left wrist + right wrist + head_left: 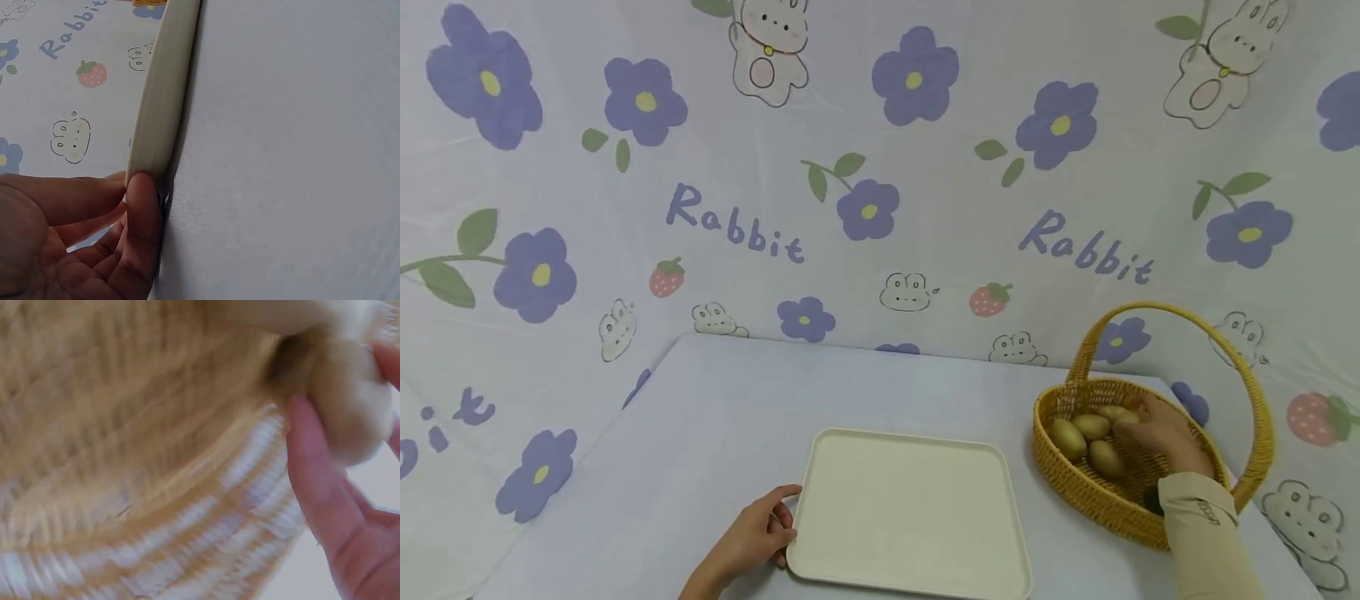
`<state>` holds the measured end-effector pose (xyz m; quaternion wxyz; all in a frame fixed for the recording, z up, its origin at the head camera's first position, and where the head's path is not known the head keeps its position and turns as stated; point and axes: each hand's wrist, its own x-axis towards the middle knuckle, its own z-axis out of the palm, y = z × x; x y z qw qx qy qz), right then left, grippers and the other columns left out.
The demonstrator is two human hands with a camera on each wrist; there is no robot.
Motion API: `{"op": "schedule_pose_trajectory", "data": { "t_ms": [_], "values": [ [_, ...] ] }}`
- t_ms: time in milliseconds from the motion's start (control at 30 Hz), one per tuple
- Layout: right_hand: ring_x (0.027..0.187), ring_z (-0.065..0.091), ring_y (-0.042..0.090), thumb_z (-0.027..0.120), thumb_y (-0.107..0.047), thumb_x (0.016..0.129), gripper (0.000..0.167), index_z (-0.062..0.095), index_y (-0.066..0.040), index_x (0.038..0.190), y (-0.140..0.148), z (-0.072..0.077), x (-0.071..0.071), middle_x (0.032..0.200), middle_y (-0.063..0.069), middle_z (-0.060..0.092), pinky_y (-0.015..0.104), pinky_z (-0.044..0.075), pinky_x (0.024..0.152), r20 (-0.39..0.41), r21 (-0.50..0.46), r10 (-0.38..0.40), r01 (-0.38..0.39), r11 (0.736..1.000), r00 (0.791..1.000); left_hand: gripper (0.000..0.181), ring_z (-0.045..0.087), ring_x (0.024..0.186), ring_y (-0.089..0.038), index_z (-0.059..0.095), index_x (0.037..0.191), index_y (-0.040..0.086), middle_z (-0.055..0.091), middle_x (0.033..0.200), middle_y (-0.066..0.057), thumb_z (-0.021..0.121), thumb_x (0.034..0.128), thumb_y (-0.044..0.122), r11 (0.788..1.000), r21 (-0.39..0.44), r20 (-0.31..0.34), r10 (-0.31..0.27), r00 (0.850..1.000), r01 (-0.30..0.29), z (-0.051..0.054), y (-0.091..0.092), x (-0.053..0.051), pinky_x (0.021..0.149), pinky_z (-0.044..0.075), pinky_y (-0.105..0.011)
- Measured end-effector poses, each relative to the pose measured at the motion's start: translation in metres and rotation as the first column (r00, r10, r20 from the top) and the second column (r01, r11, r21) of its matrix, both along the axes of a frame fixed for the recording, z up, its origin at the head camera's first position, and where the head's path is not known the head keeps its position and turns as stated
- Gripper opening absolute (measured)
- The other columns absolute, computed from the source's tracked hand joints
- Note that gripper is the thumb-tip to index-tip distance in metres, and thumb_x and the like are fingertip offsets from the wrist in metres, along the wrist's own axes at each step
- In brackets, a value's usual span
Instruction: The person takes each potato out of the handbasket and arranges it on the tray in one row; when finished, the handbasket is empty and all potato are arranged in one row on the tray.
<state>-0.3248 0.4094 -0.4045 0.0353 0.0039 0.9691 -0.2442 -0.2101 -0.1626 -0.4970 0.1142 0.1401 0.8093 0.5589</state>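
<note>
A cream rectangular tray (910,512) lies on the table. My left hand (752,533) pinches its left edge; in the left wrist view, thumb and fingers (142,212) meet at the corner of the tray rim (164,87). At the right stands a yellow wicker basket (1090,500) with a tall handle, holding several brownish oval potatoes (1092,427). My right hand (1161,433) reaches inside it under the handle. The right wrist view is blurred, but there the fingers and thumb of my right hand (337,487) grip a potato (350,403) from both sides.
A dark object (1152,498) sits in the basket beside the right sleeve, mostly hidden. The white tablecloth (737,417) stretches left of and behind the tray. A cloth printed with rabbits and flowers (917,208) hangs behind the table.
</note>
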Motion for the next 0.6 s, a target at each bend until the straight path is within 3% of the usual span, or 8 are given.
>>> {"op": "schedule_pose_trajectory", "data": {
  "t_ms": [100, 167, 300, 467, 533, 600],
  "values": [
    [0.101, 0.051, 0.049, 0.053, -0.031, 0.093, 0.056, 0.039, 0.005, 0.134, -0.021, 0.024, 0.000, 0.127, 0.038, 0.040, 0.049, 0.050, 0.075, -0.091, -0.105, 0.064, -0.074, 0.992, 0.994, 0.057, 0.054, 0.058, -0.012, 0.037, 0.135, -0.007, 0.048, 0.088, -0.009, 0.061, 0.0832, -0.005, 1.000, -0.001, -0.005, -0.004, 1.000, 0.004, -0.002, 0.001, 0.000, 0.050, 0.053, -0.029],
    [0.092, 0.057, 0.043, 0.053, -0.028, 0.094, 0.051, 0.042, 0.003, 0.134, -0.043, 0.038, -0.002, 0.122, 0.036, 0.044, 0.043, 0.053, 0.071, -0.159, -0.205, 0.106, -0.138, 0.969, 0.981, 0.057, 0.054, 0.058, -0.012, 0.037, 0.135, -0.006, 0.048, 0.088, -0.009, 0.061, 0.0835, -0.005, 1.000, -0.001, -0.010, 0.001, 1.000, -0.001, -0.003, 0.000, 0.000, 0.050, 0.053, -0.029],
    [0.085, 0.059, 0.028, 0.057, -0.022, 0.093, 0.047, 0.045, -0.002, 0.133, -0.091, 0.051, -0.001, 0.118, 0.028, 0.047, 0.030, 0.053, 0.068, -0.210, -0.419, 0.155, -0.232, 0.878, 0.965, 0.058, 0.054, 0.059, -0.014, 0.036, 0.136, -0.006, 0.048, 0.088, -0.009, 0.061, 0.0842, -0.003, 1.000, 0.004, -0.006, 0.007, 1.000, -0.007, -0.004, 0.000, -0.001, 0.050, 0.053, -0.028],
    [0.098, 0.055, 0.026, 0.068, -0.015, 0.085, 0.053, 0.046, -0.006, 0.133, -0.150, 0.032, 0.004, 0.129, 0.022, 0.044, 0.030, 0.050, 0.078, -0.208, -0.583, 0.240, -0.317, 0.748, 0.948, 0.058, 0.055, 0.057, -0.015, 0.036, 0.136, -0.006, 0.048, 0.088, -0.009, 0.061, 0.0842, -0.003, 1.000, 0.011, 0.003, 0.010, 1.000, -0.010, -0.005, 0.002, 0.000, 0.050, 0.053, -0.029],
    [0.103, 0.055, 0.029, 0.071, -0.013, 0.082, 0.055, 0.048, -0.008, 0.132, -0.175, 0.019, 0.006, 0.131, 0.020, 0.045, 0.033, 0.049, 0.080, -0.199, -0.604, 0.260, -0.327, 0.727, 0.945, 0.058, 0.055, 0.057, -0.016, 0.036, 0.136, -0.006, 0.048, 0.088, -0.009, 0.061, 0.0841, -0.004, 1.000, 0.014, 0.006, 0.013, 1.000, -0.013, -0.005, 0.002, 0.001, 0.050, 0.053, -0.030],
    [0.103, 0.056, 0.031, 0.074, -0.013, 0.079, 0.055, 0.052, -0.012, 0.129, -0.200, 0.003, 0.008, 0.130, 0.017, 0.047, 0.034, 0.049, 0.080, -0.188, -0.596, 0.267, -0.326, 0.734, 0.945, 0.058, 0.055, 0.057, -0.016, 0.036, 0.136, -0.007, 0.048, 0.089, -0.009, 0.061, 0.0841, -0.004, 1.000, 0.015, 0.007, 0.014, 1.000, -0.014, -0.005, 0.002, 0.002, 0.050, 0.053, -0.030]
  ]
}}
